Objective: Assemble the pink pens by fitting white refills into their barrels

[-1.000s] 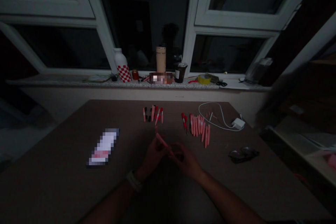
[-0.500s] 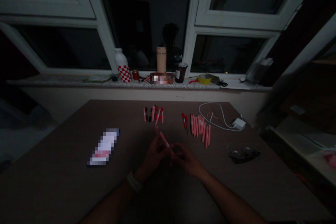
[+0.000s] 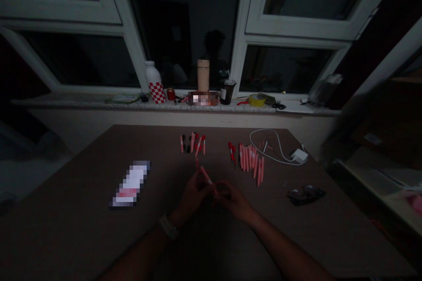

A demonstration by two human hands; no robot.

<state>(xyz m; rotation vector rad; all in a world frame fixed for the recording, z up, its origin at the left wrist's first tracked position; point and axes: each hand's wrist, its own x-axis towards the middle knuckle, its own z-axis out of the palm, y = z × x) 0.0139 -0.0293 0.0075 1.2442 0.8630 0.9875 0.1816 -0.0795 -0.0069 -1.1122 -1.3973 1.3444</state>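
Note:
Over the middle of the dim table, my left hand point(image 3: 197, 189) is closed around a pink pen point(image 3: 206, 175) that slants up to the left. My right hand point(image 3: 232, 199) is closed at the pen's lower end, its fingertips meeting the left fingers there. What exactly the right fingertips pinch is dark and partly hidden. Just beyond the left hand lies a small pink piece point(image 3: 197, 162). Farther back is a group of pink, black and red pen parts point(image 3: 192, 143). To the right are a row of pink pens point(image 3: 248, 158) and two red pens point(image 3: 232, 154).
A phone point(image 3: 130, 184) lies at the left. On the right are a white cable with a charger point(image 3: 300, 155) and eyeglasses point(image 3: 306, 195). The windowsill behind holds a checkered bottle point(image 3: 155, 85), a beige tumbler point(image 3: 203, 75), a drink cup point(image 3: 227, 92) and yellow tape point(image 3: 257, 100).
The right fingers have shifted slightly at the lower end of the pink pen. The left hand and the things on the table stay almost unchanged.

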